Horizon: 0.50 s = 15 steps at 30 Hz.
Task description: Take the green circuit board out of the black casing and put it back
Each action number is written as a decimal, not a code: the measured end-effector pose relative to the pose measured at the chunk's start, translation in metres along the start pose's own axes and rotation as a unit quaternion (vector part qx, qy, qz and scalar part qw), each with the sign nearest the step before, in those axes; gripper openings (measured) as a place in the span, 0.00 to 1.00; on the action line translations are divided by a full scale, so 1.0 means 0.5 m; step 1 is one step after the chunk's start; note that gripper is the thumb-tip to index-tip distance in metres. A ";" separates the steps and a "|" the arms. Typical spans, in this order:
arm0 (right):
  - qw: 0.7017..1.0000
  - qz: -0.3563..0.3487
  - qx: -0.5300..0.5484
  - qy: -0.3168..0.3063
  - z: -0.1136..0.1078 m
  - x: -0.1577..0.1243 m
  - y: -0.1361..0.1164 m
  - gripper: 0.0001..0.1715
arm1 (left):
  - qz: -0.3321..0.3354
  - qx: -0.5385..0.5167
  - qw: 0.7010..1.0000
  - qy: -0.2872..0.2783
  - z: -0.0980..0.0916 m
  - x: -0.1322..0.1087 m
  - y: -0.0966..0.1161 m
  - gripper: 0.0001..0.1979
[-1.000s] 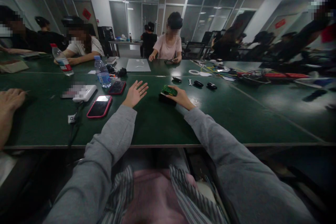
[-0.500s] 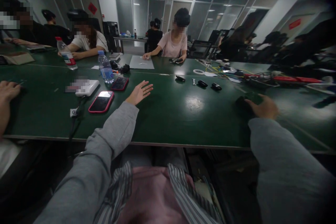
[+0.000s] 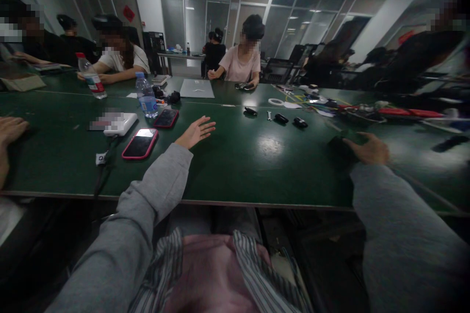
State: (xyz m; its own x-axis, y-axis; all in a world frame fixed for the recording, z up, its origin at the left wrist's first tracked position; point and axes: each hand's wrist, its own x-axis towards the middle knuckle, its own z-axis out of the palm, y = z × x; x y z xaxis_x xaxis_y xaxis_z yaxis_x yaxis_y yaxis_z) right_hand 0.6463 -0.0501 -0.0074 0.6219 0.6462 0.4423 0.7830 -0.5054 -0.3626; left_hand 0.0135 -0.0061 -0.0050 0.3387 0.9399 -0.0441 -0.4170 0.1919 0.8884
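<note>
Green table (image 3: 235, 181), two phones (image 3: 139, 145), two bottles (image 3: 148, 105); right grip (image 3: 370, 150) clasps one dark block (image 3: 338, 146), left grip (image 3: 196, 134) spread.

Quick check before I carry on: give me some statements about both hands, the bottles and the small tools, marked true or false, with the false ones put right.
1. The left hand is holding a phone. False: the left hand is open and holds nothing.
2. The right hand has its grip on a dark object with a green top. True.
3. The blue-capped bottle stands upright. True.
4. The red-capped bottle lies on its side. False: the red-capped bottle is standing.
5. A small wrench-shaped tool lies between two black items. True.
</note>
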 end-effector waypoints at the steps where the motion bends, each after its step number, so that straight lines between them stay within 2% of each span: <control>1: 1.000 0.005 0.006 0.008 0.003 0.002 0.002 0.37 | -0.001 0.002 1.000 0.000 0.001 0.000 0.000 0.22; 8: 1.000 0.031 0.000 0.002 0.016 0.025 0.010 0.37 | -0.007 0.015 1.000 -0.003 0.004 -0.004 0.002 0.24; 15: 1.000 0.018 -0.008 0.014 0.019 0.011 0.007 0.34 | -0.009 0.030 0.999 -0.004 0.007 -0.008 0.002 0.24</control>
State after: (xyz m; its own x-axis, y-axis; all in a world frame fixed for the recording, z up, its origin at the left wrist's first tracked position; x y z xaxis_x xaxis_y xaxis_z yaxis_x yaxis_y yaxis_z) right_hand 0.6524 -0.0426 -0.0141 0.6493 0.6112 0.4526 0.7603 -0.5365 -0.3662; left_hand 0.0148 -0.0110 -0.0023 0.3522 0.9342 -0.0568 -0.3590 0.1909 0.9136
